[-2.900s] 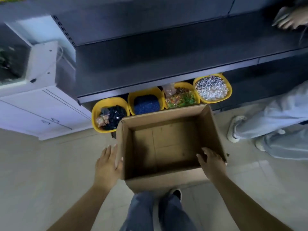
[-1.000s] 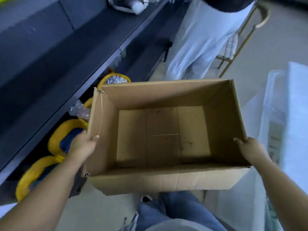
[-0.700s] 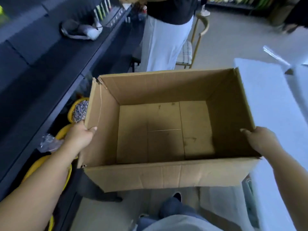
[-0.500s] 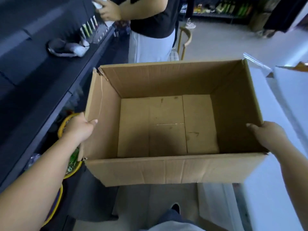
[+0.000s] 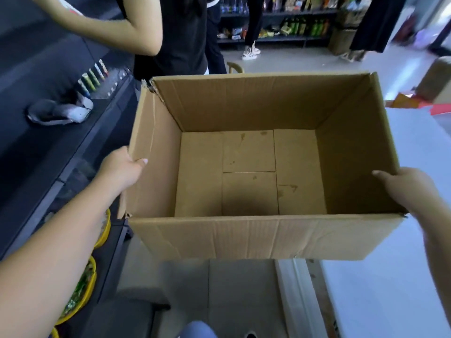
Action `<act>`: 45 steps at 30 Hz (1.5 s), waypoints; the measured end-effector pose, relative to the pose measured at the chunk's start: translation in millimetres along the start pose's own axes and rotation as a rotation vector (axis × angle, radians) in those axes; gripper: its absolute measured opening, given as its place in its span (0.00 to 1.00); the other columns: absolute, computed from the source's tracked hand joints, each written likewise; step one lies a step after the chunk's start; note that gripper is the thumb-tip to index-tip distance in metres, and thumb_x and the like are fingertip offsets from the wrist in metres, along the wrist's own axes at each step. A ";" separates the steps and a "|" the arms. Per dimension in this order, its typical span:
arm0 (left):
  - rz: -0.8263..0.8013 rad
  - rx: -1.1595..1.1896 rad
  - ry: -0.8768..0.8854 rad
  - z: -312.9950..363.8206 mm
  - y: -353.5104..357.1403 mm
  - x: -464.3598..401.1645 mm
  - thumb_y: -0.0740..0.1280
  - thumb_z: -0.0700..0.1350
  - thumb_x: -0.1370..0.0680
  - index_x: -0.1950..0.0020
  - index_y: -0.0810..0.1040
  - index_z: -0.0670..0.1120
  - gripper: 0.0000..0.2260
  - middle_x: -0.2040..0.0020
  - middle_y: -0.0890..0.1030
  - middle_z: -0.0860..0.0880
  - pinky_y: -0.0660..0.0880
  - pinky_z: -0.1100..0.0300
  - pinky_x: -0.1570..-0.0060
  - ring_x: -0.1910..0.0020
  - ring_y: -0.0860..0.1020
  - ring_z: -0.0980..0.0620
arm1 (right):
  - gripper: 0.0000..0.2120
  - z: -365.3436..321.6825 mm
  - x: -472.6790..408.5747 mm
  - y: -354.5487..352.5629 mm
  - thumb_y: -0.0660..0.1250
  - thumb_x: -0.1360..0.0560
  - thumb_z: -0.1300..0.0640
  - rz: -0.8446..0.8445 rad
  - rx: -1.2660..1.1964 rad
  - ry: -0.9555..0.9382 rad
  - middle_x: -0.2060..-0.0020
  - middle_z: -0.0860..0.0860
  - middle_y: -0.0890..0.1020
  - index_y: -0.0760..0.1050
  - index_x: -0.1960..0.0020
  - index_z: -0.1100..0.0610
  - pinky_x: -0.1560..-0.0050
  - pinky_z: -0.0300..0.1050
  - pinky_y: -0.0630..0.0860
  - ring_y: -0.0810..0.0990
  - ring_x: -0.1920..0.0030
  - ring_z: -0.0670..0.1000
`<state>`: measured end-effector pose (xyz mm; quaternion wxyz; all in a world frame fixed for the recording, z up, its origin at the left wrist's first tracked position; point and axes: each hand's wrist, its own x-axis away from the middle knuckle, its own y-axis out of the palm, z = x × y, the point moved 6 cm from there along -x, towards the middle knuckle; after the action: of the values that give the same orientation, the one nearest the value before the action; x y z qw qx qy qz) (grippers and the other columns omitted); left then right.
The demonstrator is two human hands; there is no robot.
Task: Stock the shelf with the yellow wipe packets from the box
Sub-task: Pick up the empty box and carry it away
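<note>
An open brown cardboard box [image 5: 249,237] hangs in the air in front of me, its inside bare with nothing in it. My left hand [image 5: 122,168] grips the box's left wall, thumb hooked over the rim. My right hand [image 5: 405,187] grips the right wall, thumb over its rim. No yellow wipe packets are in view. The dark shelf [image 5: 46,145] runs along my left side.
A person in a black top [image 5: 175,35] stands close behind the box at the shelf. A grey-white bundle [image 5: 58,112] lies on the shelf. Yellow bowls [image 5: 80,296] sit low at the left. A white surface [image 5: 390,276] lies to the right. Stocked shelves and other people stand far back.
I lifted the box off the floor and turned right along the shelf. The view has risen since, showing the aisle and the person ahead. Both hands keep their grip.
</note>
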<state>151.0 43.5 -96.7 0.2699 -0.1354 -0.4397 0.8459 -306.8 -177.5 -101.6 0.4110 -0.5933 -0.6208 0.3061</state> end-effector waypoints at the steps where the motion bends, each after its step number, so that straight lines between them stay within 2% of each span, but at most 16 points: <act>1: -0.011 0.002 0.015 11.7 6.1 -8.4 0.65 0.44 0.23 0.42 0.73 0.37 0.14 0.42 0.76 0.36 0.69 0.53 0.47 0.43 0.74 0.37 | 0.17 2.5 -6.9 -4.1 0.61 0.22 0.52 0.008 -0.011 0.022 0.59 0.60 0.73 0.73 0.53 0.68 0.49 0.53 0.70 0.75 0.50 0.64; 4: -0.036 -0.007 0.050 38.8 22.6 -36.7 0.65 0.45 0.23 0.42 0.73 0.37 0.14 0.42 0.76 0.37 0.70 0.51 0.46 0.43 0.73 0.37 | 0.17 7.8 -25.7 -12.1 0.61 0.22 0.53 0.045 -0.033 0.069 0.60 0.59 0.72 0.68 0.65 0.63 0.53 0.50 0.68 0.72 0.55 0.61; 8: -0.084 -0.018 0.104 70.3 48.2 -84.4 0.64 0.46 0.23 0.40 0.73 0.38 0.15 0.42 0.76 0.37 0.71 0.50 0.45 0.43 0.74 0.37 | 0.20 4.4 -46.8 -16.5 0.61 0.22 0.53 0.085 -0.045 0.140 0.66 0.56 0.70 0.64 0.69 0.60 0.56 0.47 0.64 0.68 0.58 0.56; 11: -0.126 -0.010 0.169 100.0 66.2 -125.0 0.64 0.46 0.23 0.41 0.74 0.40 0.14 0.43 0.77 0.37 0.72 0.49 0.44 0.45 0.74 0.36 | 0.17 -4.2 -59.3 -19.3 0.60 0.22 0.53 0.110 -0.037 0.207 0.69 0.55 0.69 0.69 0.63 0.64 0.56 0.47 0.64 0.72 0.55 0.60; 14: -0.147 -0.060 0.243 132.6 79.8 -161.6 0.64 0.46 0.23 0.41 0.73 0.38 0.15 0.43 0.77 0.36 0.70 0.50 0.46 0.44 0.74 0.36 | 0.17 -12.5 -71.5 -22.6 0.60 0.21 0.53 0.148 -0.026 0.248 0.61 0.59 0.72 0.74 0.51 0.68 0.55 0.48 0.65 0.75 0.48 0.65; 18: -0.199 -0.053 0.315 177.5 102.6 -199.0 0.64 0.46 0.23 0.39 0.73 0.37 0.16 0.43 0.76 0.36 0.70 0.51 0.47 0.43 0.73 0.36 | 0.20 -13.8 -86.9 -28.8 0.61 0.22 0.52 0.223 -0.054 0.311 0.52 0.67 0.79 0.75 0.47 0.71 0.47 0.54 0.70 0.76 0.47 0.66; 24: -0.247 -0.051 0.409 249.8 151.2 -241.6 0.64 0.47 0.23 0.39 0.73 0.37 0.17 0.42 0.76 0.35 0.71 0.48 0.44 0.42 0.73 0.36 | 0.19 -7.4 -122.2 -48.4 0.61 0.23 0.53 0.302 -0.086 0.403 0.49 0.67 0.79 0.75 0.45 0.70 0.45 0.56 0.72 0.76 0.48 0.66; 30: -0.254 -0.087 0.412 318.0 203.0 -286.6 0.64 0.49 0.23 0.32 0.66 0.36 0.24 0.36 0.72 0.35 0.69 0.45 0.40 0.38 0.70 0.35 | 0.18 -9.2 -195.1 -65.6 0.61 0.23 0.54 0.345 -0.091 0.427 0.50 0.67 0.79 0.75 0.47 0.70 0.48 0.56 0.71 0.76 0.48 0.66; 38: -0.224 -0.078 0.390 376.0 230.7 -350.5 0.65 0.47 0.23 0.42 0.72 0.33 0.18 0.43 0.75 0.32 0.70 0.47 0.46 0.44 0.73 0.34 | 0.19 -37.9 -292.9 -72.2 0.62 0.23 0.53 0.328 -0.136 0.442 0.50 0.67 0.79 0.75 0.46 0.70 0.44 0.63 0.72 0.76 0.48 0.67; 41: -0.233 -0.061 0.386 391.5 237.1 -382.4 0.65 0.45 0.23 0.45 0.72 0.32 0.16 0.44 0.75 0.32 0.69 0.49 0.48 0.45 0.73 0.34 | 0.18 -60.3 -329.7 -70.1 0.62 0.23 0.53 0.309 -0.124 0.425 0.51 0.66 0.80 0.75 0.47 0.69 0.45 0.61 0.73 0.77 0.49 0.67; 45: -0.236 -0.004 0.383 408.9 247.7 -438.1 0.65 0.44 0.23 0.40 0.72 0.34 0.17 0.42 0.75 0.34 0.69 0.50 0.46 0.43 0.73 0.35 | 0.17 -101.6 -376.2 -59.8 0.61 0.23 0.53 0.300 -0.107 0.402 0.51 0.66 0.80 0.76 0.47 0.68 0.48 0.55 0.73 0.77 0.49 0.65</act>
<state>234.9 -598.8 -66.9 0.4453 -0.2418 -0.3946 0.7665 -262.8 -566.8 -56.8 0.4440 -0.7487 -0.4469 0.2062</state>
